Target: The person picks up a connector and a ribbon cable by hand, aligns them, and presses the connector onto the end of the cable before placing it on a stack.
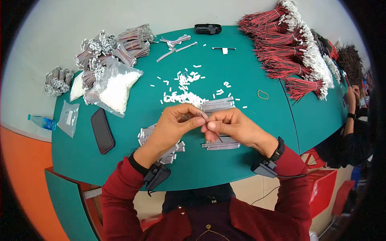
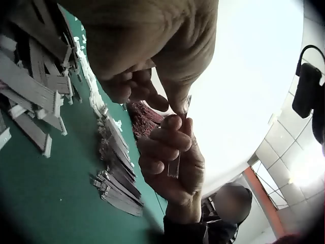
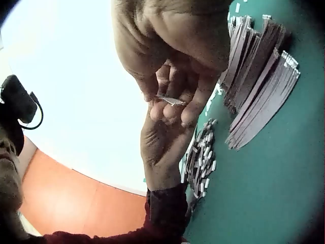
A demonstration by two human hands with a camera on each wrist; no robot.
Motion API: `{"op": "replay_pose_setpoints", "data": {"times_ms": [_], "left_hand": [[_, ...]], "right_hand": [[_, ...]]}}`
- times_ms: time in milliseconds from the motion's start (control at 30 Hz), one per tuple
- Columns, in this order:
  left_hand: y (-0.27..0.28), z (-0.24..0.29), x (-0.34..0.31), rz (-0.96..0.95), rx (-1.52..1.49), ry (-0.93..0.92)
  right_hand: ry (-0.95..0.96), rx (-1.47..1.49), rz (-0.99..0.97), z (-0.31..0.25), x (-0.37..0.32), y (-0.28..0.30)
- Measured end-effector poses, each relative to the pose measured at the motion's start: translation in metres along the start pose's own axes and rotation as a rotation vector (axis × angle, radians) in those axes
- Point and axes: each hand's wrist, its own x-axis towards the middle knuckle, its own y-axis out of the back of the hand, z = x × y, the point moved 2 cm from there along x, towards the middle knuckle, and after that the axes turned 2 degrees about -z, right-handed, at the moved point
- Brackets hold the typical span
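Over the middle of the green table (image 1: 201, 168), my left hand (image 1: 177, 120) and right hand (image 1: 231, 126) meet fingertip to fingertip. Both pinch one short grey ribbon cable, whose lower end (image 1: 220, 139) sticks out below the right fingers. In the left wrist view, the strip (image 2: 173, 165) comes down past the curled right fingers. The right wrist view shows its tip (image 3: 175, 101) by the left fingertips. White-ended ribbon cables (image 1: 175, 150) lie under the left hand. Two neat stacks, one behind (image 1: 219, 103) and one in front (image 1: 223, 143), flank the right hand.
Loose white connector housings (image 1: 185, 96) are scattered beyond the hands. A bag of white pieces (image 1: 116, 90), cable bundles (image 1: 134, 42), a phone (image 1: 102, 130) and a bottle (image 1: 42, 121) lie left. Red-black wire bundles (image 1: 281, 52) and a rubber band (image 1: 263, 94) lie right, near another person (image 1: 350, 132).
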Motion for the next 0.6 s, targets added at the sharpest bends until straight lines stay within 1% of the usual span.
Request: {"op": "replay_pose_setpoints", "data": {"times_ms": [33,133,233,433,600], "left_hand": [[0.0,-0.002,0.0,0.002,-0.002,-0.008],[0.002,-0.007,-0.001,0.024,0.003,-0.008],[0.004,-0.012,-0.001,0.045,0.023,-0.004],[0.002,-0.017,-0.005,0.047,-0.006,-0.018],[-0.001,-0.014,-0.008,0.076,-0.012,-0.012]], "right_hand": [[0.01,-0.02,-0.014,0.001,0.001,0.0],[0.02,-0.016,0.064,0.003,0.002,-0.003],[0.092,-0.131,0.102,0.005,0.002,-0.008],[0.068,-0.07,0.145,0.008,0.001,-0.008],[0.084,-0.131,0.181,0.008,0.002,-0.008]]}}
